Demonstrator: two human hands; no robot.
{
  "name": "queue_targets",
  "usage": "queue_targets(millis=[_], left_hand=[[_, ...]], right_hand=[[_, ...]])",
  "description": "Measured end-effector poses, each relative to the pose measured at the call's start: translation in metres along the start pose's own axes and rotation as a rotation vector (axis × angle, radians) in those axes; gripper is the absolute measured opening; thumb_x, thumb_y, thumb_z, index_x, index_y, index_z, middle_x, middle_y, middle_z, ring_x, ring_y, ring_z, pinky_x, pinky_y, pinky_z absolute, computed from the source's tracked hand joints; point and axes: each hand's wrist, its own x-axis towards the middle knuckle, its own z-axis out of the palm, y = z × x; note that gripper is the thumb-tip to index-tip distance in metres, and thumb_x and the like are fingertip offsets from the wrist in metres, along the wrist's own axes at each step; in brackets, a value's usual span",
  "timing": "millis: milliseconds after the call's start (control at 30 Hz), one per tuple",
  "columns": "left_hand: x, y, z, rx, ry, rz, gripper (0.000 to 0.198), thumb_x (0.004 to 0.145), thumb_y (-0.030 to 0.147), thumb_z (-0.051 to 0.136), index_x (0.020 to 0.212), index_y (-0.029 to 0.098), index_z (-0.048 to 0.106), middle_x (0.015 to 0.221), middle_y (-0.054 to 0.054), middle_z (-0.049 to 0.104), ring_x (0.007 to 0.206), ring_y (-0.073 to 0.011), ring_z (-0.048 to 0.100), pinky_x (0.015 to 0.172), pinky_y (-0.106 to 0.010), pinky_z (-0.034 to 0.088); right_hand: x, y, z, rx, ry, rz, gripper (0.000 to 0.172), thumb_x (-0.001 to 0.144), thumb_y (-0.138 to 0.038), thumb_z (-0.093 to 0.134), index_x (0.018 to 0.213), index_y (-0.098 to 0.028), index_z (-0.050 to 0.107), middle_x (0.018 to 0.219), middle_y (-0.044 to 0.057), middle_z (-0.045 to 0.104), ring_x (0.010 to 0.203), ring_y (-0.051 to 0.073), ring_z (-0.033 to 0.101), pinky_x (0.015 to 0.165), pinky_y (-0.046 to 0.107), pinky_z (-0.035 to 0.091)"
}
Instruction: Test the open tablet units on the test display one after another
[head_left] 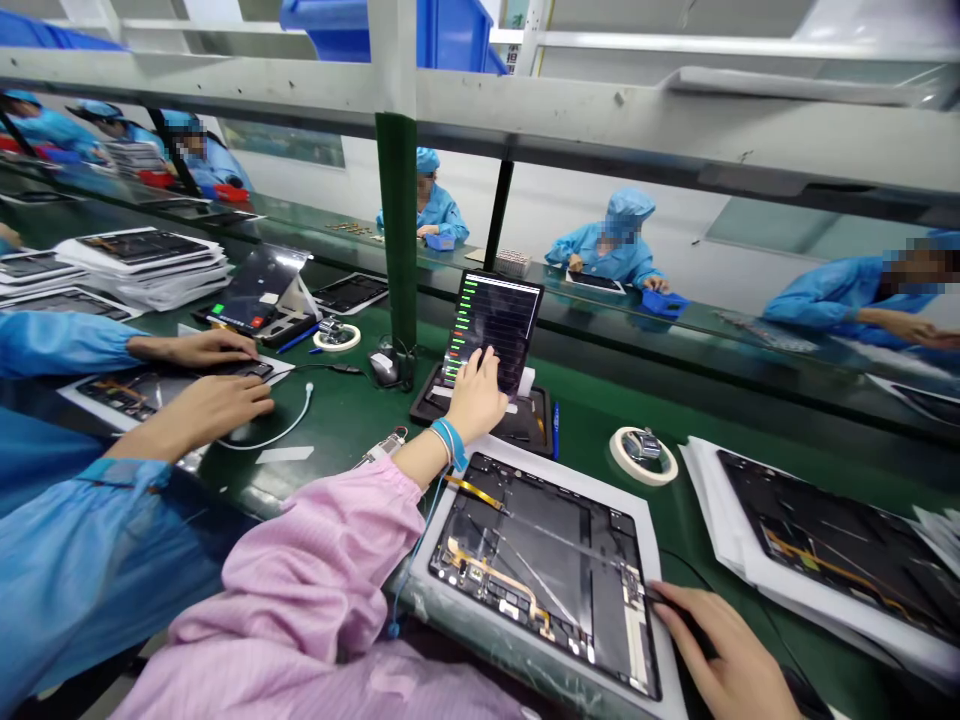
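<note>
My left hand [478, 402], in a pink sleeve with a blue wrist strap, reaches forward with fingers stretched against an upright tablet screen [499, 320]. Rows of green and a few red marks show on that screen. Below lies an opened tablet housing [555, 560] on a white sheet [646, 515], its ribbon cables and boards exposed. At the housing's right edge my right hand [731, 650] pinches a black cable plug [664, 597]; whether it is fully seated I cannot tell. A yellow flex cable [474, 490] sticks out at the housing's upper left.
Stacked tablet housings on white sheets [705, 500] stand at right. A tape roll [643, 456], a blue pen [556, 430] and a mouse [385, 367] lie on the green bench. At left, a co-worker's hands [202, 410] rest by another housing. A shelf beam [600, 110] crosses overhead.
</note>
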Motion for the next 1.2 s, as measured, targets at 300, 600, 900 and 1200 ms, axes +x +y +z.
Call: queue_targets(millis=[300, 600, 900, 1200], left_hand=[[0.023, -0.004, 0.005, 0.058, 0.044, 0.004, 0.058, 0.075, 0.018, 0.045, 0.131, 0.004, 0.037, 0.146, -0.016, 0.032, 0.135, -0.029, 0.022, 0.107, -0.044, 0.025], [-0.05, 0.077, 0.0, -0.1, -0.283, 0.407, 0.018, 0.084, 0.024, 0.045, 0.09, 0.016, 0.06, 0.094, -0.009, 0.06, 0.095, -0.0226, 0.05, 0.083, -0.034, 0.043], [-0.061, 0.074, 0.032, -0.299, -0.576, 0.416, 0.032, 0.09, 0.039, 0.04, 0.081, 0.018, 0.062, 0.082, -0.006, 0.064, 0.078, -0.0191, 0.057, 0.069, -0.029, 0.042], [-0.057, 0.064, 0.039, -0.338, -0.656, 0.296, 0.034, 0.089, 0.045, 0.039, 0.085, 0.02, 0.061, 0.08, -0.002, 0.067, 0.072, -0.017, 0.061, 0.057, -0.025, 0.035]], right_hand=[[-0.002, 0.003, 0.001, -0.018, -0.011, -0.017, 0.028, 0.09, -0.044, 0.047, 0.102, -0.024, 0.064, 0.099, 0.005, 0.066, 0.092, 0.02, 0.063, 0.08, 0.03, 0.053], [0.01, -0.033, -0.01, -0.162, -0.145, -0.108, 0.028, 0.095, -0.03, 0.037, 0.099, -0.02, 0.063, 0.092, 0.008, 0.062, 0.083, 0.02, 0.062, 0.074, 0.032, 0.052], [0.027, -0.024, -0.033, -0.123, -0.247, 0.127, 0.031, 0.089, -0.036, 0.051, 0.115, -0.021, 0.058, 0.09, 0.007, 0.06, 0.085, 0.021, 0.059, 0.074, 0.033, 0.049], [0.034, -0.003, -0.019, -0.055, -0.271, 0.24, 0.046, 0.085, -0.026, 0.047, 0.13, -0.018, 0.047, 0.075, 0.002, 0.06, 0.068, 0.017, 0.059, 0.066, 0.03, 0.047]])
